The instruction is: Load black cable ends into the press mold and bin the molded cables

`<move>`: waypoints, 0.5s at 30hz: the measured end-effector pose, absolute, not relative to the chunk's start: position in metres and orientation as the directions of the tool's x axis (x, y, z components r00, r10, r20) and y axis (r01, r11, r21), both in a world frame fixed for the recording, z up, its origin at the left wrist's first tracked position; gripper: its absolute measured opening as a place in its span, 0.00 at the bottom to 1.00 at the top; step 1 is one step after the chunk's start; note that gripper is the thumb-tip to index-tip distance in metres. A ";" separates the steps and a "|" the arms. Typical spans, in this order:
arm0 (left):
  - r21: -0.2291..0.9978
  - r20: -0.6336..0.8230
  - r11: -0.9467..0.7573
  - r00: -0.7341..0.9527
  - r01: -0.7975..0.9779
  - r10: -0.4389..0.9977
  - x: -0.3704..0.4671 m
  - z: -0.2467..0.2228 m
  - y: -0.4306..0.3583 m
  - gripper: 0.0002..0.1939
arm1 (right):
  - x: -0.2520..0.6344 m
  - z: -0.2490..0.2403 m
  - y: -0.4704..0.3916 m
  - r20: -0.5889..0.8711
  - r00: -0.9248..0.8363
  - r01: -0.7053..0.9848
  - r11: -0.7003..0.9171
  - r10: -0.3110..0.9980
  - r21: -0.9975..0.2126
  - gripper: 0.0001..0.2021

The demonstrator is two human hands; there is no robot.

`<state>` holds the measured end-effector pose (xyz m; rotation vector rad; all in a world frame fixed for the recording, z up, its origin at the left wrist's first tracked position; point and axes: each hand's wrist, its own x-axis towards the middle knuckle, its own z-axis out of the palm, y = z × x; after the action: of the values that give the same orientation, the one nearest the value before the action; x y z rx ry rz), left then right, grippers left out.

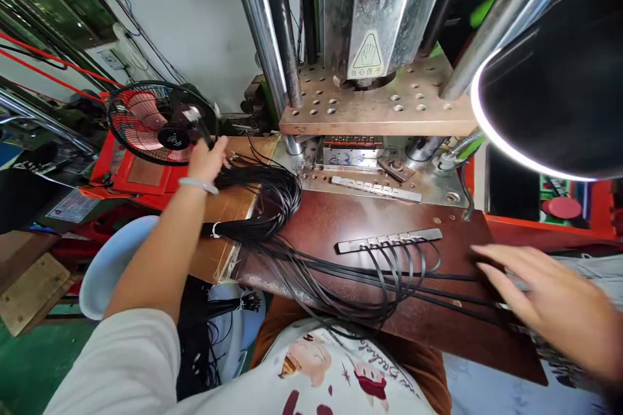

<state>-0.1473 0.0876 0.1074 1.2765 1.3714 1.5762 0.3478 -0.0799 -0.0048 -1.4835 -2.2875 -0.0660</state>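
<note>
At the left, before the fan, my left hand (pixel 209 159) is closed on a dark, narrow piece (pixel 203 131) with a pale tip; blur hides its kind. Below that hand lies a looped bundle of black cables (pixel 272 191), bound with a white tie. At the right board edge, my right hand (pixel 545 288) is blurred, its fingers stretched out and apart near the far cable ends. In the middle, a slotted metal bar (pixel 389 241) has several black cables (pixel 389 279) seated in its slots. A second slotted bar (pixel 376 189) lies on the press bed.
A press plate (pixel 374 118) with thick steel columns stands over a metal mould (pixel 349 152). The black round lamp (pixel 559 78) overhangs the right. A caged fan (pixel 163 123) is at the left. Below it sits a pale blue stool (pixel 114 259). The brown board (pixel 311 220) fronts the press.
</note>
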 end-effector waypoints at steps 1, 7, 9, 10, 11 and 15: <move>0.937 0.310 -0.243 -0.277 0.249 0.910 -0.167 0.108 0.093 0.09 | 0.338 -0.008 -0.061 0.351 -0.425 0.842 0.507 0.834 -0.185 0.18; 0.252 0.424 -0.551 0.421 0.796 0.802 -0.097 0.068 0.058 0.15 | 0.286 -0.017 0.007 0.228 -0.610 0.727 0.651 0.759 -0.218 0.12; 0.039 0.156 -0.742 0.729 0.669 0.666 -0.052 0.049 0.045 0.16 | 0.280 -0.018 0.008 0.232 -0.593 0.748 0.634 0.771 -0.197 0.12; -0.021 0.027 -0.802 0.803 0.597 0.596 -0.036 0.042 0.045 0.14 | 0.279 -0.018 0.009 0.245 -0.596 0.749 0.639 0.765 -0.175 0.12; -0.057 -0.076 -0.838 0.834 0.543 0.546 -0.026 0.037 0.049 0.13 | 0.277 -0.016 0.012 0.265 -0.602 0.747 0.648 0.754 -0.148 0.13; -0.013 -0.064 -0.747 0.745 0.665 0.664 -0.020 0.041 0.107 0.16 | 0.267 0.004 0.061 0.352 -0.496 0.832 0.550 0.793 -0.067 0.15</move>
<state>-0.0202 0.1075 0.0405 2.9246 1.1133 -0.1004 0.2666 0.0613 0.0040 -1.3350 -2.4477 -0.1591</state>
